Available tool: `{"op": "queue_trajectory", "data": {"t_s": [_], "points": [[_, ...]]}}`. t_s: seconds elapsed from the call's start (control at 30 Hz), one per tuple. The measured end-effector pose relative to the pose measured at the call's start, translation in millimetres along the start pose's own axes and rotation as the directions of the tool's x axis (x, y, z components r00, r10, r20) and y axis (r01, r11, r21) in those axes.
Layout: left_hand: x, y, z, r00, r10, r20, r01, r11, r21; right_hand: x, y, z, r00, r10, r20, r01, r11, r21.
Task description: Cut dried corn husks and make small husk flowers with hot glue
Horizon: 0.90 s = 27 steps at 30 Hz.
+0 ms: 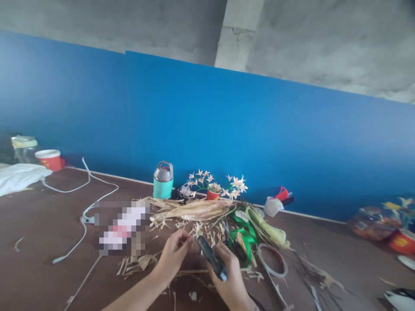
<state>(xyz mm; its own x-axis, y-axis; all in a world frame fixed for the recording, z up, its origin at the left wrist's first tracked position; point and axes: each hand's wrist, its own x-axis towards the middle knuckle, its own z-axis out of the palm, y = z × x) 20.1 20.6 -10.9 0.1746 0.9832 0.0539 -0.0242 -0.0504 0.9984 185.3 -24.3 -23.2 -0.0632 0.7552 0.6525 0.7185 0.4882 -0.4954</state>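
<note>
My left hand (174, 252) is pinched shut on a small pale piece of dried husk, just above the brown table (42, 233). Close to its right, my right hand (228, 276) is wrapped around a dark scissor-like tool (211, 257) whose tip points up and left toward the left fingers. Beyond both hands lies a heap of dried corn husks (191, 210) with cut scraps (138, 263) scattered around. Green ribbon (244, 235) lies right of the tool.
A teal flask (163, 180) and small white handmade flowers (215, 183) stand by the blue wall. A tape ring (272, 259), white cable (86, 211), red cups (49, 159), a white cloth and colourful items at far right also sit on the table.
</note>
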Motion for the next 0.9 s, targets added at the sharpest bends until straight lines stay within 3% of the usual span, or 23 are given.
{"op": "queue_trajectory", "data": {"t_s": [0.23, 0.47, 0.9], "points": [[1.6, -3.7, -0.6, 1.0, -0.003, 0.003, 0.003, 1.0, 0.016, -1.3, 1.2, 1.1, 1.0, -0.006, -0.01, 0.006, 1.0, 0.008], [2.5, -5.5, -2.0, 1.0, 0.008, 0.019, -0.008, 0.999, 0.034, 1.0, -0.9, -0.1, 0.988, 0.085, 0.131, -0.085, 0.996, -0.006], [2.0, -4.3, -1.2, 1.0, 0.022, 0.019, -0.022, 1.0, 0.014, -1.8, 3.5, 2.7, 0.99, 0.083, 0.116, -0.084, 0.996, 0.002]]}}
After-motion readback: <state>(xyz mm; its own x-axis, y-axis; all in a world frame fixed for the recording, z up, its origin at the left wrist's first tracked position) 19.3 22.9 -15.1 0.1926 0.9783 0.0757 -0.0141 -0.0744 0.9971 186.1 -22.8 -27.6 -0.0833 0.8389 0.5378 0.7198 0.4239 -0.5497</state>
